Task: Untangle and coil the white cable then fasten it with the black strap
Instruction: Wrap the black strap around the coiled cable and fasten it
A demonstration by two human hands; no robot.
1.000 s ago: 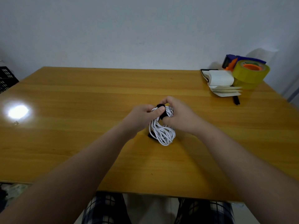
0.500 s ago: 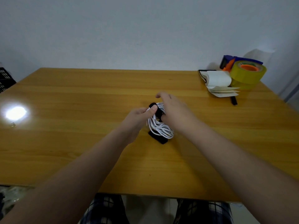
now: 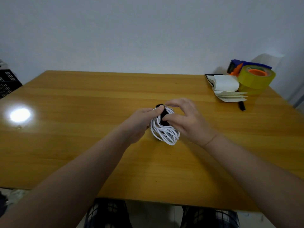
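Left grip [image 3: 141, 124] holding the white cable [image 3: 167, 134], your right grip [image 3: 189, 122] pinches the black strap [image 3: 163, 116], tail now off the table [image 3: 82, 145]: nearly fastened

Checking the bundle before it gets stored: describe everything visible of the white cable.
The thin white cable is gathered into a loose, uneven coil of many loops that fan out at its near end. A black fabric strap wraps its far part. The left hand grips the coil from the left, and the right hand pinches the strap from the right. The coil sits low over the yellow-brown wooden table; whether it rests there is unclear. No plug shows.
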